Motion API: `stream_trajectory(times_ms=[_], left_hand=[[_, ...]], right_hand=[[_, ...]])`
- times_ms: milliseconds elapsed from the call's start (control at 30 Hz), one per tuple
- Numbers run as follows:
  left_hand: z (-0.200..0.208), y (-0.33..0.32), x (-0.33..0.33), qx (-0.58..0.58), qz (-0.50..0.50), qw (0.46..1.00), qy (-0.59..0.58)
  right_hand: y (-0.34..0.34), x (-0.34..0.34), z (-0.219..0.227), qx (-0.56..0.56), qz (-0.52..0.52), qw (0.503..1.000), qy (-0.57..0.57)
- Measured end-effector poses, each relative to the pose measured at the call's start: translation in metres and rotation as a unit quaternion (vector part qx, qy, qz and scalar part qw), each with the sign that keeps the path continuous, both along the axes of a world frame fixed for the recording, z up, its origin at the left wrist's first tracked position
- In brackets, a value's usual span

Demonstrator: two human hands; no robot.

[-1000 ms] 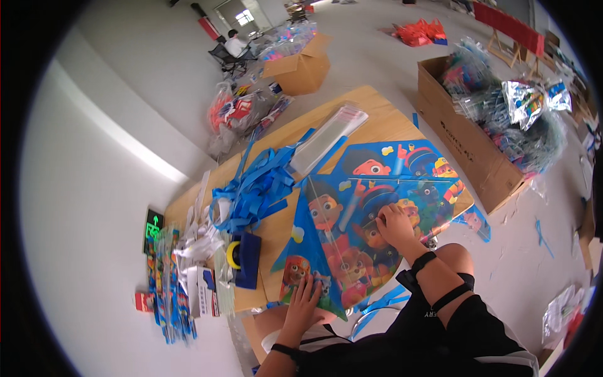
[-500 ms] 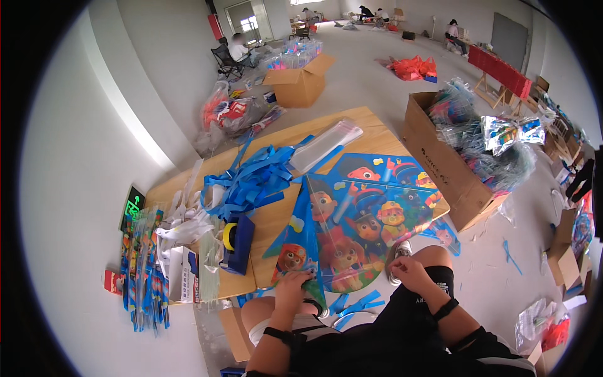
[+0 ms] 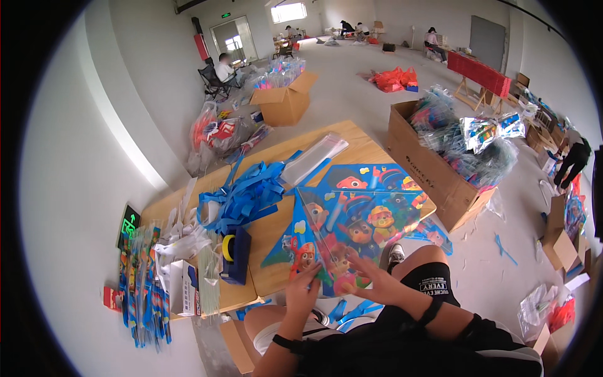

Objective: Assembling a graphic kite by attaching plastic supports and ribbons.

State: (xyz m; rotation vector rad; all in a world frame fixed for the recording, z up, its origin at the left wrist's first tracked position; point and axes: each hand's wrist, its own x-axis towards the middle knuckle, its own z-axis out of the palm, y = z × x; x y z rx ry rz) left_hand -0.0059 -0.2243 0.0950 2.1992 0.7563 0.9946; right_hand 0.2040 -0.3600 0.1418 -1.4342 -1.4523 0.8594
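A blue kite (image 3: 355, 217) printed with cartoon dogs lies spread over the near right part of the wooden table, its lower edge hanging toward my lap. At its lower left edge, my left hand (image 3: 303, 290) has its fingers closed on the printed sheet. My right hand (image 3: 375, 281) reaches over the kite's lower middle, fingers stretched out and apart, apparently touching the sheet. A blue tape dispenser (image 3: 236, 257) with a yellow roll stands left of the kite. Beyond it lies a heap of blue ribbon strips (image 3: 246, 191).
A clear plastic bag stack (image 3: 317, 157) lies on the wooden table (image 3: 342, 133). White strips (image 3: 182, 242) and rolled kites (image 3: 141, 283) crowd the left edge. An overfull cardboard box (image 3: 433, 169) stands right of the table, another box (image 3: 286, 103) beyond it. Several people work farther off.
My right hand has moved left from beside my knee onto the kite, and its fingers have opened out. My left hand stays at the kite's edge. The whole view has shifted slightly.
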Motion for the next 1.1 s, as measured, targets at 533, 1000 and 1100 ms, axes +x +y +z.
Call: stream_trajectory(times_ms=[533,1000,1100], left_hand=[[0.018,-0.012,0.014,0.014,-0.036,0.999,-0.005],[0.051,0.102,0.007,-0.127,-0.024,0.980,-0.151],[0.050,0.118,0.018,-0.146,-0.195,0.959,-0.143]], right_hand=[[-0.002,0.040,0.090,-0.068,-0.289,0.951,0.088],[-0.150,0.198,0.197,0.292,-0.240,0.793,0.477],[-0.179,0.243,0.182,0.279,-0.210,0.804,0.481]])
